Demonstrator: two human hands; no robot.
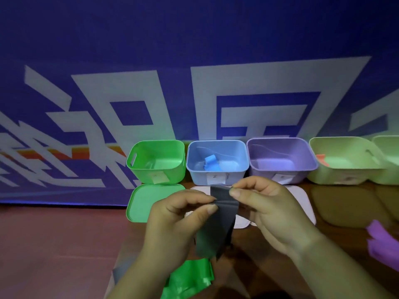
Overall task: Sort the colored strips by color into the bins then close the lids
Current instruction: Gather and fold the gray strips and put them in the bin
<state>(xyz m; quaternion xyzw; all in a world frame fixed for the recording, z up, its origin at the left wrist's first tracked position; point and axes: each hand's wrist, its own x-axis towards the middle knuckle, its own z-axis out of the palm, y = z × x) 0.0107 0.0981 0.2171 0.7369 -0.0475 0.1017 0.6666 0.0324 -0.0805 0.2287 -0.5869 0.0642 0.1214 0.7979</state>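
Both hands hold a dark grey strip (218, 225) up in front of the bins. My left hand (174, 223) pinches its left edge between thumb and fingers, and my right hand (267, 208) pinches its top right corner. Behind stand a green bin (138, 167), a blue bin (194, 169) with a blue strip (211, 162) inside, a purple bin (257, 167) and a pale green bin (317, 156) holding an orange strip (321, 159). A green strip (190, 279) lies below my hands, and purple strips (382, 242) lie at the right edge.
A green lid (140, 203) lies flat in front of the green bin. White lids (300, 197) lie in front of the blue and purple bins, partly hidden by my hands. Another pale green bin (388, 160) sits at the far right. A blue banner hangs behind.
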